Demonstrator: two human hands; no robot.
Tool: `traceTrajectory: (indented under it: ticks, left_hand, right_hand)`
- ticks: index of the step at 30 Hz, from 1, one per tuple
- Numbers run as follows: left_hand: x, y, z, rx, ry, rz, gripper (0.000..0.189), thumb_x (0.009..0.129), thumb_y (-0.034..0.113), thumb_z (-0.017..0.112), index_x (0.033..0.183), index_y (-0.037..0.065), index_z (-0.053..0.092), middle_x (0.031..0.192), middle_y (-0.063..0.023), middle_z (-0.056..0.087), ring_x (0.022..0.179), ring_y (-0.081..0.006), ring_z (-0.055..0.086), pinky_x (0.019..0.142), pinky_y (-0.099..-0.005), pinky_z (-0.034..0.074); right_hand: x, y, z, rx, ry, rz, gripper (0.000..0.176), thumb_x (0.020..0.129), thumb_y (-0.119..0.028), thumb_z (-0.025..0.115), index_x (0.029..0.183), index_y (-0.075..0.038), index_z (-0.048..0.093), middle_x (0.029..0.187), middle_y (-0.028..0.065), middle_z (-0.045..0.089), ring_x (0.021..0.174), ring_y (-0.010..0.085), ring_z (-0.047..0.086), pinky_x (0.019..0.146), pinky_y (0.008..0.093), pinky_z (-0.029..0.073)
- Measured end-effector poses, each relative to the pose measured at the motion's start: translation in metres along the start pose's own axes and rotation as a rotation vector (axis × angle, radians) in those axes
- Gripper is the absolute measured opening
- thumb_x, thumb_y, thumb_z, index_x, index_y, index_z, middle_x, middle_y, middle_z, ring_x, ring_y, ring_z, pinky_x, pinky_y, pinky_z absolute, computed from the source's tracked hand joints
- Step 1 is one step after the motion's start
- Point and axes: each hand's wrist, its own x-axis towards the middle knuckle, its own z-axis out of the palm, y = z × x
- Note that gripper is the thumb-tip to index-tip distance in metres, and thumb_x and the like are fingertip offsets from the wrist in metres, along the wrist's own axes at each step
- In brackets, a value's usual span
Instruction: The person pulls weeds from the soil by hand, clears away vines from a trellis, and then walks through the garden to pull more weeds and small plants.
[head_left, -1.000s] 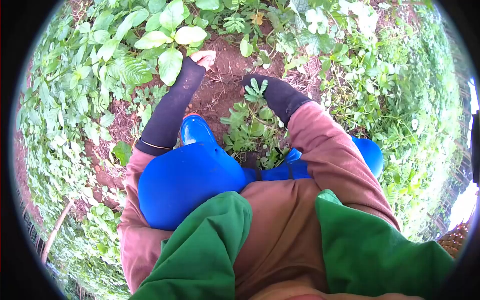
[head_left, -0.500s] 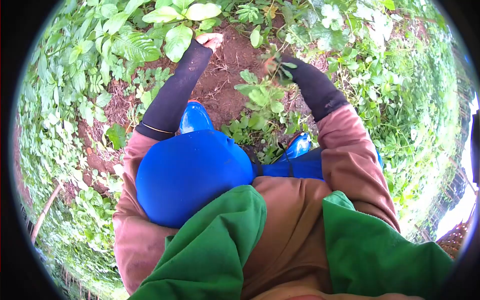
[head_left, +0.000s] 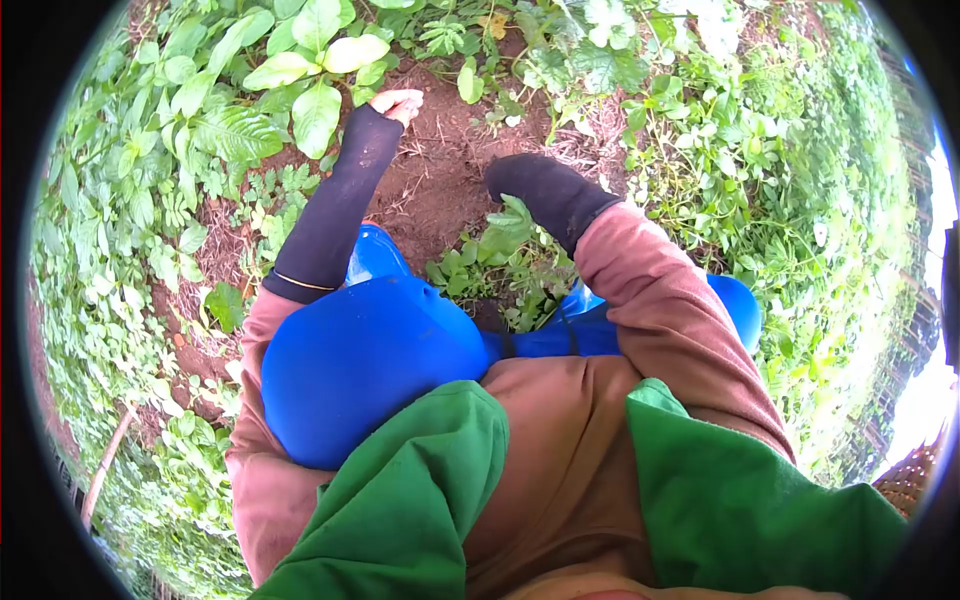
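Subject is low to the ground, both arms extended forward. The bent blue-clad left knee point(head_left: 370, 365) stands between the torso and the blue boot point(head_left: 376, 254); this posture appears to bring both hands down to soil level. The black sleeves likely shield the forearms from foliage and dirt.

Left hand point(head_left: 399, 106): at the far side of the brown soil point(head_left: 440, 160), just beside the broad-leaved plant point(head_left: 317, 110), whose leaves lie to its left. The fingers are bunched and drawn inward, with no object visible in them. Whether this grip is closed on anything cannot be told. The placement keeps it near the plant's lower parts and perhaps steadies the reach.

Right hand point(head_left: 515, 178): sheathed in black and angled inward, right of the left hand and well apart from it. The fingers are out of sight, so the state of this grip cannot be determined. The inward bend seems to direct the hand at the low growth. The green leaves point(head_left: 508, 228) lie just on its near side; contact with the grip cannot be confirmed. Low weeds point(head_left: 470, 268) lie farther to the near side, beyond the boot's right edge.
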Motion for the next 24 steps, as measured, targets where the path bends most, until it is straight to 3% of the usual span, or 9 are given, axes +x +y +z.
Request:
traceTrajectory:
  ticks: [10,15,17,18,19,21,22,23,24]
  left_hand:
    - [-0.006,0.007,0.008,0.072,-0.096,-0.050,0.023,0.089,0.012,0.049,0.110,0.004,0.057,0.100,-0.0044,0.061,0.088,-0.0106,0.058,0.074,-0.0232,0.045]
    - [-0.010,0.006,0.010,0.001,-0.046,-0.011,0.020,0.086,0.007,0.053,0.104,0.001,0.059,0.091,-0.0058,0.063,0.080,-0.0103,0.057,0.072,-0.0218,0.045]
    - [-0.009,0.005,0.007,0.122,-0.081,-0.001,0.022,0.088,0.014,0.051,0.107,0.005,0.059,0.099,-0.0047,0.062,0.088,-0.0102,0.058,0.075,-0.0234,0.045]
    - [-0.009,0.007,0.009,0.206,-0.086,0.007,0.021,0.088,0.015,0.052,0.106,0.005,0.060,0.097,-0.0047,0.062,0.088,-0.0101,0.058,0.074,-0.0235,0.044]
    - [-0.010,0.010,0.013,0.290,-0.090,0.016,0.021,0.088,0.016,0.052,0.104,0.005,0.061,0.096,-0.0047,0.063,0.087,-0.0100,0.058,0.074,-0.0236,0.044]
    - [-0.007,0.029,0.024,0.565,-0.119,0.313,0.020,0.085,0.017,0.053,0.100,0.006,0.062,0.094,-0.0073,0.063,0.086,-0.0193,0.059,0.076,-0.0290,0.045]
    - [-0.002,0.037,0.029,0.657,-0.177,0.434,0.020,0.085,0.016,0.053,0.100,0.007,0.063,0.094,-0.0082,0.063,0.088,-0.0223,0.059,0.077,-0.0307,0.045]
    - [0.004,0.043,0.035,0.748,-0.232,0.556,0.020,0.084,0.016,0.053,0.100,0.007,0.063,0.094,-0.0091,0.063,0.089,-0.0254,0.059,0.079,-0.0324,0.045]
    - [0.015,0.043,0.043,0.735,-0.318,0.694,0.021,0.080,0.013,0.053,0.098,0.008,0.063,0.098,-0.0111,0.062,0.096,-0.0291,0.056,0.084,-0.0362,0.044]
  right_hand:
    - [-0.014,0.037,0.024,0.072,0.065,-0.112,0.014,0.073,-0.009,0.056,0.082,-0.006,0.066,0.088,0.0148,0.063,0.080,0.0313,0.061,0.070,0.0393,0.049]
    - [-0.024,0.029,0.006,-0.264,-0.112,-0.235,0.014,0.069,-0.008,0.058,0.081,-0.006,0.066,0.085,0.0151,0.063,0.080,0.0308,0.061,0.070,0.0391,0.049]
    - [-0.034,0.039,0.003,-0.344,-0.112,-0.307,0.013,0.070,-0.008,0.057,0.080,-0.006,0.065,0.084,0.0147,0.063,0.080,0.0306,0.061,0.069,0.0389,0.049]
    - [-0.057,0.041,-0.005,-0.138,-0.019,-0.203,0.014,0.073,-0.009,0.055,0.084,-0.008,0.063,0.082,0.0135,0.062,0.077,0.0309,0.060,0.068,0.0391,0.048]
    - [-0.069,0.055,-0.010,-0.251,-0.025,-0.353,0.015,0.075,-0.011,0.054,0.087,-0.010,0.062,0.082,0.0131,0.061,0.077,0.0309,0.059,0.067,0.0388,0.048]
    - [-0.102,0.090,-0.014,-0.426,-0.053,-0.448,0.016,0.078,-0.015,0.054,0.093,-0.012,0.057,0.083,0.0119,0.060,0.076,0.0308,0.057,0.066,0.0386,0.047]
    - [-0.130,0.123,-0.013,-0.332,0.168,-0.552,0.013,0.078,-0.014,0.054,0.089,-0.009,0.058,0.085,0.0124,0.059,0.076,0.0301,0.057,0.066,0.0381,0.047]
    - [-0.161,0.155,-0.006,0.071,0.445,-0.469,0.012,0.078,-0.014,0.055,0.087,-0.006,0.059,0.082,0.0137,0.059,0.078,0.0306,0.058,0.068,0.0385,0.047]
    - [-0.207,0.148,-0.040,-0.159,0.421,-0.317,0.014,0.080,-0.012,0.051,0.085,-0.003,0.060,0.083,0.0149,0.060,0.080,0.0305,0.058,0.071,0.0378,0.047]
